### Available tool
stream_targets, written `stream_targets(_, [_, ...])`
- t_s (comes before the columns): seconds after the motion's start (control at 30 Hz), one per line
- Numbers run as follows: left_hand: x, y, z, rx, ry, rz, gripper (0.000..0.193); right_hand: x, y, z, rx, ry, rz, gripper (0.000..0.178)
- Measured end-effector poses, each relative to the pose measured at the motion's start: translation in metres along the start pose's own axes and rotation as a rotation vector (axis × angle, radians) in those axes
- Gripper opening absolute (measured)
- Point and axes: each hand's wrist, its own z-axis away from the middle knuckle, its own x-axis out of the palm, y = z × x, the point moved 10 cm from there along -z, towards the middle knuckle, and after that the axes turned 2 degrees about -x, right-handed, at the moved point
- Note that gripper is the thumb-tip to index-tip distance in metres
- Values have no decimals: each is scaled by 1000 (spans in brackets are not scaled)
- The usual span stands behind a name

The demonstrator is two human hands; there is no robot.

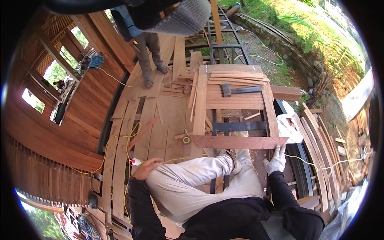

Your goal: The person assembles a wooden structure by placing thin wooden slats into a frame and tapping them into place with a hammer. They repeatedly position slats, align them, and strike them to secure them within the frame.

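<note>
A wooden frame panel with slats lies before me, its near rail a reddish board [236, 142]. My right hand [274, 161], in a white glove, touches the right end of that board with its fingers stretched out and apart. My bare left hand [147, 169] lies on my bent left knee, fingers extended. Beside it is a white bottle with a red tip [137, 162]; it appears apart from the hand. On the slats rests a hammer-like tool [227, 90] with a dark head and handle. Several loose strips [238, 75] lie at the panel's far side.
A yellow tape measure [186, 140] sits on the plank deck [160, 136], left of the panel. A yellow cord [116, 138] crosses the planks. Another person [150, 52] stands at the back left. Stacked boards [320, 148] and a white bag [289, 128] are at right.
</note>
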Motion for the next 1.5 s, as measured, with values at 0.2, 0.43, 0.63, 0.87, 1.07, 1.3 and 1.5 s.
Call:
stream_targets(0.2, [21,3,-26,-19,-204,-375,49,6,12,-6,77,78,-78,106])
stream_targets(0.43, [50,25,-54,-112,-110,-583,52,6,5,-8,55,55,-121,100])
stream_targets(0.63, [43,34,-55,-105,-15,-500,44,0,7,-10,82,-10,-140,103])
stream_targets(0.87, [18,2,-56,92,77,-197,23,6,-1,-10,15,88,-108,102])
stream_targets(1.07, [24,41,-52,136,56,-254,18,5,6,-4,136,-84,-145,103])
stream_targets(1.3, [8,30,-42,165,179,-200,20,-2,-10,-1,106,-73,-159,104])
stream_targets(1.5, [9,35,-42,123,194,-164,21,-1,-7,-4,121,-86,-156,105])
